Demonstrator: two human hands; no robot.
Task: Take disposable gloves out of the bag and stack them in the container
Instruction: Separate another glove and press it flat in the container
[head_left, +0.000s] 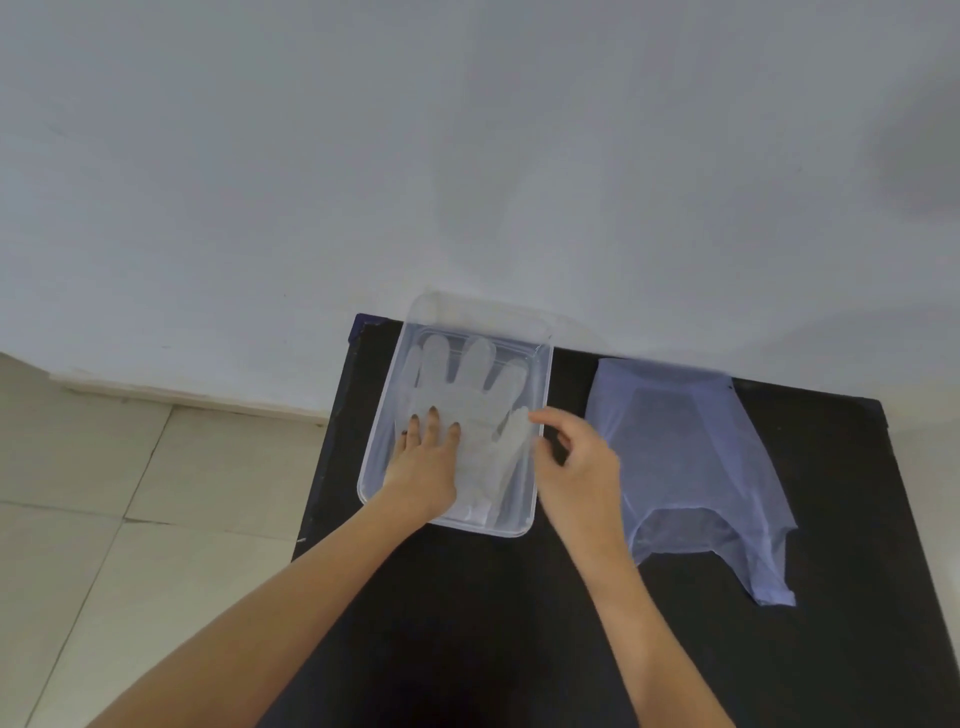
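Listing by size, biggest first.
wall: pale grey-white wall (467, 156), fills whole upper half of frame, soft shadows at upper right.
floor: light tiles (78, 519) with thin grout lines, lower left of frame; pale skirting strip along the wall base at mid left.
table: black table (493, 597), centre to lower right of frame, far edge against the wall.
bag: thin bluish translucent plastic bag (691, 467), lying flat on the table, right of centre; handle loops point toward lower right; not touching the container; contents cannot tell.
container: clear rectangular plastic container (540, 415), rounded corners, centre of frame on the table, long side running away from the camera, far end near the wall.
gloves: translucent disposable gloves (467, 395) lying flat inside the container, fingers spread toward the far end, cuff toward the near end; looks like more than one layer, count cannot tell.
left hand: left hand (423, 457) inside the container at its near left part, palm down, fingers spread flat, pressing on the palm area of the gloves; dark nail polish; bare forearm comes in from lower left of frame.
right hand: right hand (576, 457) just above the container's right rim, between container and bag; fingers loosely curled, thumb and forefinger close together by the glove's thumb; motion blur, cannot tell whether it pinches the film or holds nothing.
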